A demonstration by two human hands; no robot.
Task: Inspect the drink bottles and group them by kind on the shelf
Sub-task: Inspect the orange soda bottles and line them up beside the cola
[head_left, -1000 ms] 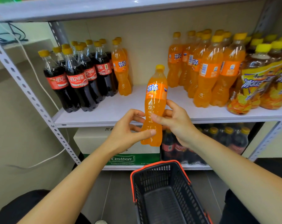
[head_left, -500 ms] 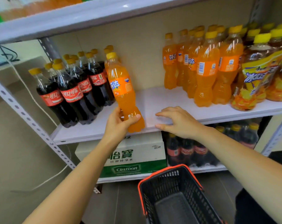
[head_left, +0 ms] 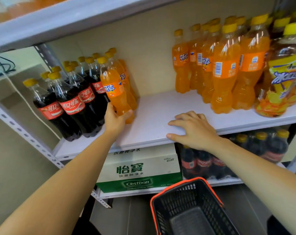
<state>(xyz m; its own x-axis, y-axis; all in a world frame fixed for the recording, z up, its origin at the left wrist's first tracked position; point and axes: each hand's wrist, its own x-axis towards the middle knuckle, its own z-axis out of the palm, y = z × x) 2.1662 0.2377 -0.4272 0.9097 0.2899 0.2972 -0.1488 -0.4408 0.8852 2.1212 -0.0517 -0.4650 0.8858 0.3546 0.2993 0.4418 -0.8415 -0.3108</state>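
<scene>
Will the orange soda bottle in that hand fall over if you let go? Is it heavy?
It might tip: the orange soda bottle is tall, narrow and leaning, gripped low by the left hand. It looks nearly full, so probably heavy for its size. Smooth plastic, so perhaps a bit slippery.

The left hand covers part of the lower body of the tilted orange plastic soda bottle with the yellow cap, so I cannot tell whether its base touches the white shelf board. Behind it, 1 more orange bottle shows only as a sliver. The rear dark cola bottles show little but yellow caps. The yellow-labelled tea bottles run off the right edge. The top shelf's goods are an orange blur. The black mesh basket with the orange rim is cut by the bottom edge. The smallest print on the green and white carton is unreadable.
</scene>
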